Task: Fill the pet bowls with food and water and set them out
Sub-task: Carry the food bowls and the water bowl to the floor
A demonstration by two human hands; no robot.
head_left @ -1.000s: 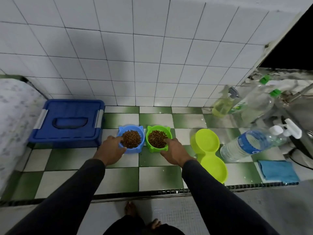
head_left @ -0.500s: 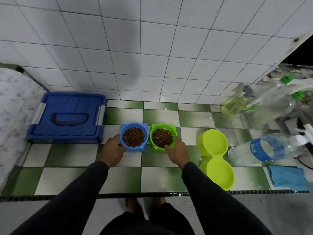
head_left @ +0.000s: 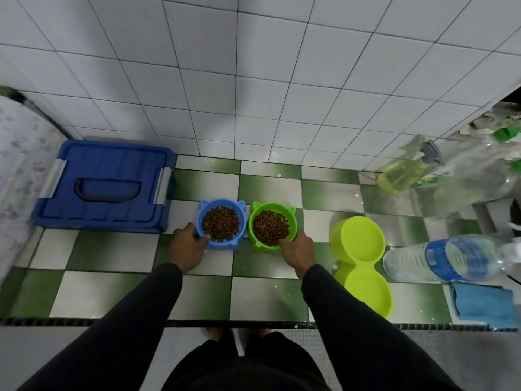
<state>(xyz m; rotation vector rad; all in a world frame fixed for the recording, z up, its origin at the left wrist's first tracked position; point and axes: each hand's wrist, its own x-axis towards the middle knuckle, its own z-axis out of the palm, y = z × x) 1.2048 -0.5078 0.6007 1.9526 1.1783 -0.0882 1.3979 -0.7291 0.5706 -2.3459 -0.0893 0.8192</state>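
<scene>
Now each grip pinches 1 bowl's near rim: left hand [head_left: 186, 249] on blue bowl [head_left: 220, 223], right hand [head_left: 298, 251] on green bowl [head_left: 271, 226].

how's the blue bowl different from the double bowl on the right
The blue bowl is a single round dish with cat ears; the double bowl is lime green with two joined wells. The blue bowl holds kibble, the double bowl nothing. The left hand grips the blue bowl; nobody touches the double bowl. Both are plastic, on the tiles.

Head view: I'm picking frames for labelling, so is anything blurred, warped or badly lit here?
Head view: dim, bluish light; wide-angle bending of the wall tiles; the bottles at the right edge are smeared, while the blue bowl, green bowl and kibble are sharp; both the left hand and right hand are clear.
</scene>
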